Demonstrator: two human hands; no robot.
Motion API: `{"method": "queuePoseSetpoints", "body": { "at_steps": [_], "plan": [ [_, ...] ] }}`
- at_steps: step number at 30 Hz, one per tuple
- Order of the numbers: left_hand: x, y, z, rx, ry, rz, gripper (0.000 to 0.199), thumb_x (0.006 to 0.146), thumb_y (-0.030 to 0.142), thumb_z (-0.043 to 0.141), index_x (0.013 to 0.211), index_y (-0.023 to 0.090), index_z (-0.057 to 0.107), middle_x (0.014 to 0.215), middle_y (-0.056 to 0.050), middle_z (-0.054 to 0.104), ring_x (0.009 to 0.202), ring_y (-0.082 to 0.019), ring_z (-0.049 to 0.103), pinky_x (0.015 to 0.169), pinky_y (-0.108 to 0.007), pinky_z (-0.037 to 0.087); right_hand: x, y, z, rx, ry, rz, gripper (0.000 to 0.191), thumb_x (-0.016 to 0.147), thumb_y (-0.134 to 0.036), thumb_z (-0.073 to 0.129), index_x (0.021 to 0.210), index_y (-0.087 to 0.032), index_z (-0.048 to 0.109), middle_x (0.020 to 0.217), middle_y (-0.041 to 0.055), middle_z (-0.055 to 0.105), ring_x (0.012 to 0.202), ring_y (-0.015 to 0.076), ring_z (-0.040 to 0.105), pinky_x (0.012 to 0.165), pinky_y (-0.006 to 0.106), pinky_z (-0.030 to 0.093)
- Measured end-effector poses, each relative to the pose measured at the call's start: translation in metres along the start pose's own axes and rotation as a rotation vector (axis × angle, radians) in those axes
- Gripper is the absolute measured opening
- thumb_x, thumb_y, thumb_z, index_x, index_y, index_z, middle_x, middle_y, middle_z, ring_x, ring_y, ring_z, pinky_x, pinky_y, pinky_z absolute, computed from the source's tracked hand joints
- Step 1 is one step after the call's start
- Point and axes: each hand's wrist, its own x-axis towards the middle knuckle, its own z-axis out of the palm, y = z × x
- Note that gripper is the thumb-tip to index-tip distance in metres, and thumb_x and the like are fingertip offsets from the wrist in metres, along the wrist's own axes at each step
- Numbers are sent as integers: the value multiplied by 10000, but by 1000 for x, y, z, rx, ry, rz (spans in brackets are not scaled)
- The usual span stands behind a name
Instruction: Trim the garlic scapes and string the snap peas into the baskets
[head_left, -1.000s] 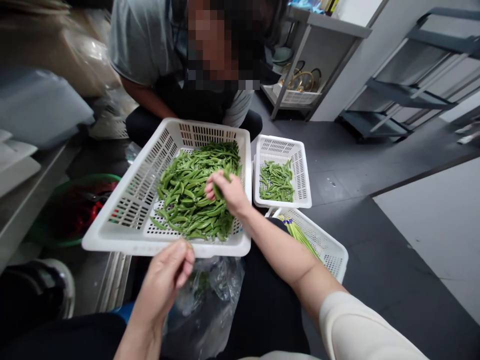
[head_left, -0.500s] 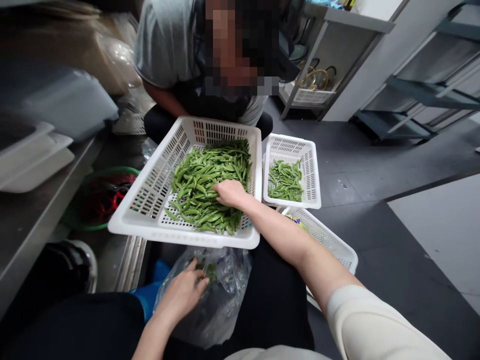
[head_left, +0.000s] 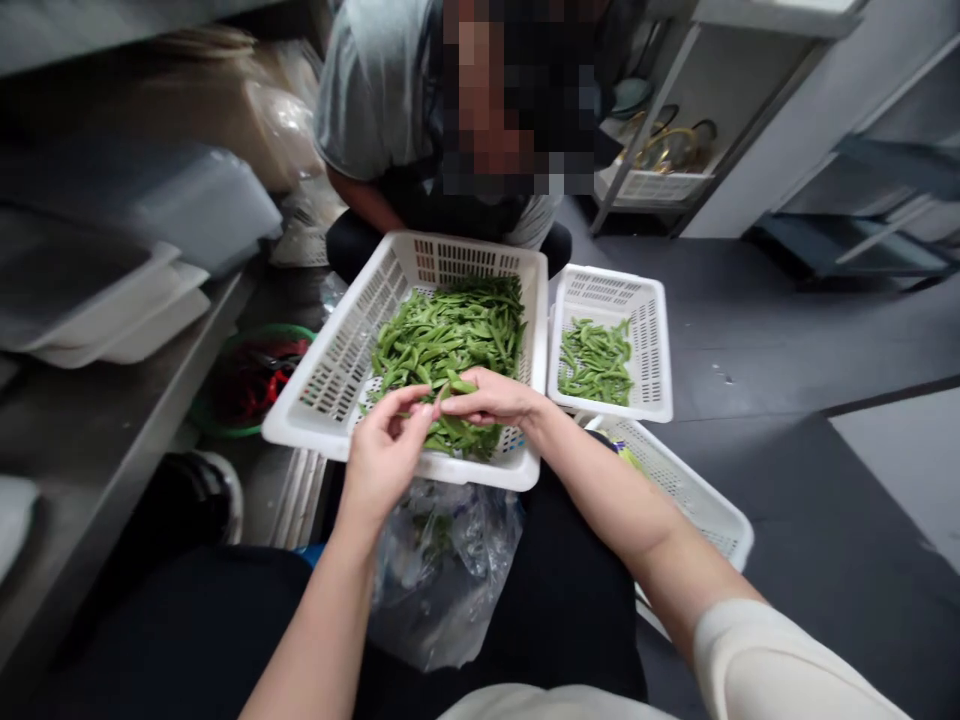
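Note:
Both hands meet above the near part of a large white slotted basket point(head_left: 315, 425) that holds a heap of green pea pods point(head_left: 450, 325). My right hand point(head_left: 496, 397) is closed round a pea pod point(head_left: 459, 386), whose green end sticks out past the fingers. Thumb and fingers of my left hand point(head_left: 391, 440) pinch at the other end of that pod, touching the right fingertips. A clear plastic bag point(head_left: 442, 600) with some green scraps inside lies below the basket, between my knees.
To the right stands a smaller white basket point(head_left: 652, 350) with fewer pods, and another white basket point(head_left: 705, 500) sits below it. Opposite me crouches a person point(head_left: 382, 90). At left are a green-rimmed bowl point(head_left: 247, 430) and stacked white trays point(head_left: 142, 310) on a metal shelf.
My left hand has risen from the plastic bag to meet the right one. My right hand has drawn back from the heap with a pea pod. The view has shifted left.

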Motion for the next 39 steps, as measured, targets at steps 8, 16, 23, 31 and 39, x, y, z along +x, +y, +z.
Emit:
{"method": "queuePoseSetpoints", "body": {
  "at_steps": [8, 16, 23, 31, 39],
  "plan": [
    [9, 4, -6, -195, -266, -97, 257, 602, 402, 698, 706, 174, 639, 554, 13, 614, 543, -153, 577, 626, -284, 505, -2, 2, 5, -2, -307, 54, 431, 695, -524, 667, 726, -100, 592, 387, -107, 326, 327, 26, 229, 345, 194, 142],
    [9, -13, -8, -312, -62, -255, 360, 482, 430, 776, 644, 160, 601, 551, 27, 581, 526, -112, 558, 555, -226, 491, -4, -4, 21, -786, 244, -290, 101, 721, -213, 647, 704, -127, 597, 641, -25, 546, 613, 79, 467, 577, 195, 302],
    [6, -7, -13, -201, -25, -284, 322, 512, 375, 740, 726, 143, 681, 643, -26, 686, 623, -172, 650, 646, -279, 549, -7, -5, 22, -1118, 244, -351, 140, 761, -130, 514, 821, -165, 635, 778, 22, 646, 702, 121, 538, 611, 215, 295],
    [12, -8, -7, -114, 38, -254, 175, 538, 296, 608, 651, 166, 640, 580, -11, 662, 581, -171, 642, 584, -260, 534, -5, -1, 23, -1044, 283, -384, 123, 786, -180, 526, 820, -161, 642, 799, 45, 651, 743, 141, 558, 641, 225, 332],
    [8, -16, -12, -184, -53, -280, 365, 560, 478, 687, 715, 153, 631, 633, -21, 640, 585, -153, 596, 511, -246, 501, -8, -11, 1, -415, 329, -374, 184, 757, -290, 648, 797, -110, 660, 715, 13, 614, 634, 95, 526, 614, 198, 399]
  ]
}}
